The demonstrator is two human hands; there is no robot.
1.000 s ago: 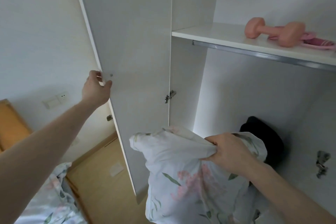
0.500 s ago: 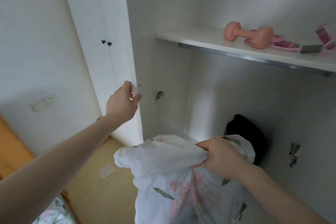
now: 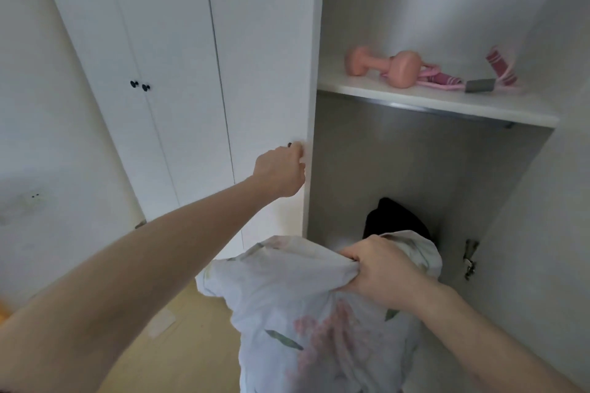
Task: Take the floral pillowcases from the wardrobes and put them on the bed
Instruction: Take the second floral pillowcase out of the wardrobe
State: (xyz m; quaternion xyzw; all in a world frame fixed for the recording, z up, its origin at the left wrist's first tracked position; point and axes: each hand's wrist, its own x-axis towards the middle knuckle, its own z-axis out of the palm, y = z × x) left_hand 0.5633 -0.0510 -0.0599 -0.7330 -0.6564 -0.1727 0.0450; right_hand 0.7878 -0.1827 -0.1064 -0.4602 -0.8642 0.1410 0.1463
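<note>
Floral pillowcase (image 3: pixel 306 322): soft, light, limp; hangs bunched before open wardrobe (image 3: pixel 415 169). Right hand (image 3: pixel 380 274) clenches gathered top edge, best hold. Left hand (image 3: pixel 281 169) grips door edge (image 3: pixel 314 73).

White wall (image 3: pixel 48 143) at nine o'clock, pale wooden floor (image 3: pixel 178 341) at six o'clock, soft daylight.

Looks like a home bedroom: white built-in wardrobes (image 3: pixel 178 80), wood floor (image 3: pixel 178 338), pink dumbbell (image 3: pixel 383 67) sitting on the shelf (image 3: pixel 431 102).
</note>
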